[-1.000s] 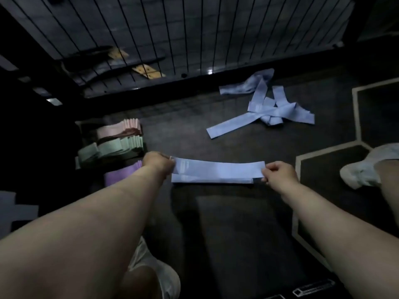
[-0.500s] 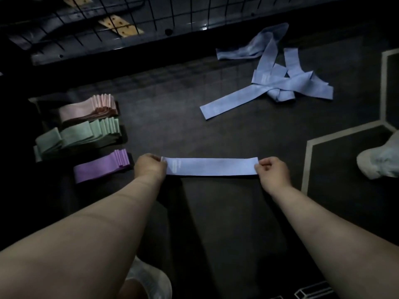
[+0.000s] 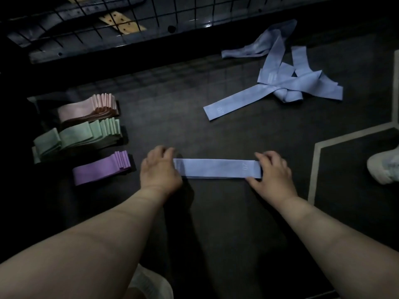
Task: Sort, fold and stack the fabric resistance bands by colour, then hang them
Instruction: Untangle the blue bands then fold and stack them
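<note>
Blue folded bands being squared at the middle of the dark floor.
Left hand is covering the left end, its grip hidden; right hand is pinching the right end between thumb and curled fingers, probably to align the layers. Purple stack, green stack and pink stack are lying sorted along the floor's left edge. Loose blue bands are lying tangled toward the far edge, unfolded.

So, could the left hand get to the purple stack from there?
Probably yes: the left hand holds the blue band by its end, and the purple stack lies just to its left on the floor, nothing between them.
</note>
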Motion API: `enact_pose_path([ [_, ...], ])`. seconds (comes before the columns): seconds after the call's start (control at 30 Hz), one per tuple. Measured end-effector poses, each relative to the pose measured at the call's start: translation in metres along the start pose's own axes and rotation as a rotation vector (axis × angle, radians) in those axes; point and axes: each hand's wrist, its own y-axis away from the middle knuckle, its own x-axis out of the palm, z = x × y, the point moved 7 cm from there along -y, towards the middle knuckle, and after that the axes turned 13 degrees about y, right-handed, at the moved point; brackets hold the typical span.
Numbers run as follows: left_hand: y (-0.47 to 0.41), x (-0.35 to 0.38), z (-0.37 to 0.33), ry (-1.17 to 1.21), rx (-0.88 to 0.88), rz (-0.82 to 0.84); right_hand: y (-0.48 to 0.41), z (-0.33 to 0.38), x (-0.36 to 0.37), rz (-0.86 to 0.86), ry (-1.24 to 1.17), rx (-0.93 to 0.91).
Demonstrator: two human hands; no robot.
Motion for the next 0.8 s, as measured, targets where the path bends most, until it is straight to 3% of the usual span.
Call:
enact_pose_path([
  [0.07,0.003,0.012,-0.008,-0.069,0.169,0.112,-0.001,0.013,0.003,0.038,0.172,-0.201],
  [0.13,0.003,0.019,-0.006,-0.126,0.196,0.160,-0.004,0.020,0.004,0.052,0.209,-0.277],
  [0.5,0.001,0.019,-0.001,-0.155,0.205,0.157,-0.016,0.025,0.003,0.132,0.282,-0.370],
  [0.6,0.008,0.009,0.011,0.055,0.000,0.021,-0.012,0.009,0.006,0.155,0.097,-0.133],
  [0.7,0.013,0.003,0.041,0.484,-0.443,-0.227,-0.009,-0.011,0.016,0.174,-0.309,0.296],
  [0.8,0.013,0.016,0.057,0.696,-0.668,-0.285,-0.008,-0.014,0.022,0.101,-0.471,0.404],
])
